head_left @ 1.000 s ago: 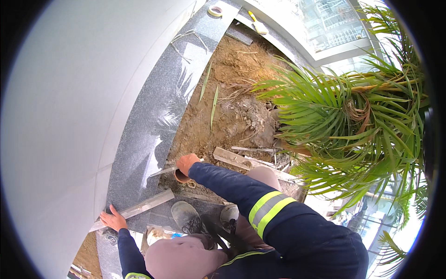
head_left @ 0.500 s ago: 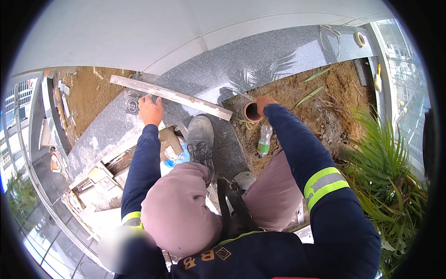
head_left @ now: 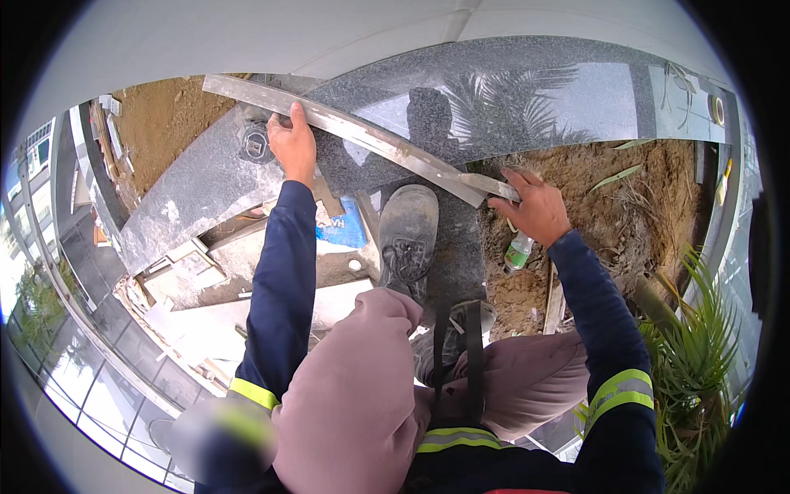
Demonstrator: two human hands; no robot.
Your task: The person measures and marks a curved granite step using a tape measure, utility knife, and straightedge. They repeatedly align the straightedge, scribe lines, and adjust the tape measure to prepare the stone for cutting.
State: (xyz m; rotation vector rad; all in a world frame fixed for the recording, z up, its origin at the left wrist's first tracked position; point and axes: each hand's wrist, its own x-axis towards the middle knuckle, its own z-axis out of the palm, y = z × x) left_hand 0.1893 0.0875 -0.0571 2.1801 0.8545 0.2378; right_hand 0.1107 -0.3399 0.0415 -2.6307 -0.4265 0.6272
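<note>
My left hand (head_left: 293, 148) rests fingertips against a long pale straightedge bar (head_left: 346, 123), which lies diagonally over grey speckled stone slabs (head_left: 362, 78). Beside it, a small dark floor fitting (head_left: 255, 146) shows in the stone. My right hand (head_left: 531, 207) grips a short narrow flat strip (head_left: 481, 183) at the bar's right end; what kind of piece it is I cannot tell. Below that hand a plastic bottle with a green label (head_left: 518, 251) lies on soil (head_left: 609, 222). The orange pipe seen earlier is hidden.
A white wall (head_left: 378, 25) borders the slabs. My boot (head_left: 409, 230) stands on stone near a blue bag (head_left: 337, 229) and pale offcuts (head_left: 193, 267). A tape roll (head_left: 716, 109) and bent rods (head_left: 681, 86) lie at right. Palm fronds (head_left: 691, 346) fill the lower right; glazing lies left.
The view has swung round toward the wall. Since half a second ago, the bar's right end and my right hand with its strip have come closer together; my left fingers now touch the bar.
</note>
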